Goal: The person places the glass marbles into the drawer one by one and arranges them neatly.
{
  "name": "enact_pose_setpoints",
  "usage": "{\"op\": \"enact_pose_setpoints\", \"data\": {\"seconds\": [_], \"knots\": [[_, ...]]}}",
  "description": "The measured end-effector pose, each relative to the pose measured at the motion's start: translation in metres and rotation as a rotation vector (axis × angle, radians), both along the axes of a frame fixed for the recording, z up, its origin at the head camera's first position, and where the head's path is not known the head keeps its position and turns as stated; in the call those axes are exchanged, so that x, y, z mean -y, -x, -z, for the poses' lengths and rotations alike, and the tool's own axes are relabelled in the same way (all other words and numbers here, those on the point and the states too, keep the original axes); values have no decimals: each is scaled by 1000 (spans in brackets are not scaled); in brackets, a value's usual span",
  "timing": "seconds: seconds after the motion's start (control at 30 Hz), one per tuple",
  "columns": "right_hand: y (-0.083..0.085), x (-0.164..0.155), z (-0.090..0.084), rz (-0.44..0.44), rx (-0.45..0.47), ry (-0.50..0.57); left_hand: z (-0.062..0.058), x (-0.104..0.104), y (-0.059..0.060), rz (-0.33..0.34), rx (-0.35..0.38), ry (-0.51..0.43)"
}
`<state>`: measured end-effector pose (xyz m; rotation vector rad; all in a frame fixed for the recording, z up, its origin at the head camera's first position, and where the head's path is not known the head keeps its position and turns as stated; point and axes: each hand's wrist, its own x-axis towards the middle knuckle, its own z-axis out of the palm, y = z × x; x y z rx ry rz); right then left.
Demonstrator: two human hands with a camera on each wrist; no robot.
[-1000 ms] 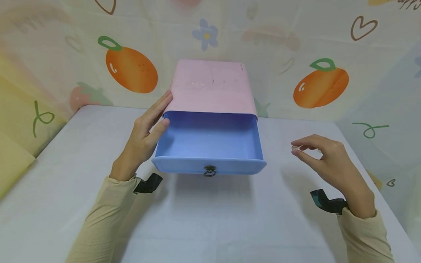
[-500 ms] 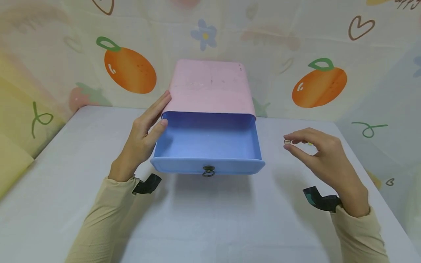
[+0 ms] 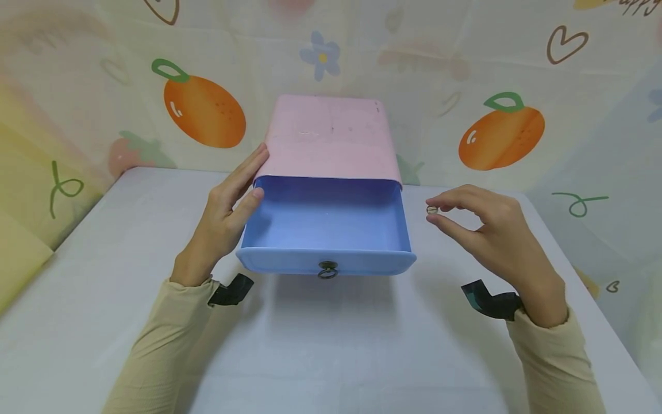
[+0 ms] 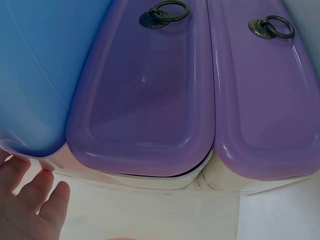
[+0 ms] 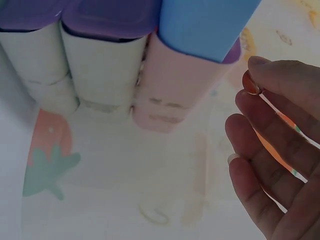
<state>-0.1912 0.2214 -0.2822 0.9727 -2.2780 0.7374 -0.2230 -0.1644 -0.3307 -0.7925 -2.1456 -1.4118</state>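
Note:
A pink cabinet (image 3: 331, 138) stands at the back of the table with its blue top drawer (image 3: 326, 218) pulled out and nothing visible inside. My left hand (image 3: 248, 174) lies with straight fingers against the cabinet's left side, thumb on the drawer's left wall. My right hand (image 3: 437, 211) hovers just right of the drawer and pinches a small round object (image 3: 431, 210) between thumb and forefinger. The right wrist view shows that object (image 5: 252, 86) held at the fingertips. In the left wrist view, two shut purple drawers (image 4: 145, 100) with ring pulls sit beside the blue drawer (image 4: 30, 75).
A white cloth covers the table (image 3: 331, 345). Printed fabric walls with oranges (image 3: 204, 112) close in the back and both sides. A dark ring pull (image 3: 328, 269) hangs on the blue drawer's front. White cabinet units (image 5: 100, 70) stand beside the pink one.
My right hand has moved left and slightly up, carrying the small round object close to the drawer's right side. The left hand and the drawer have stayed put.

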Motion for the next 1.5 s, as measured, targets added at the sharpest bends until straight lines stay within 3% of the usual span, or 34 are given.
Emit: {"op": "enact_pose_setpoints", "data": {"seconds": [0.57,1.5], "knots": [[6,30,-15,-71,23,-29,0,0,0,-3,-6,12],[23,65,-13,-173,32,-136,-2,0,-1,-1,-7,11]]}}
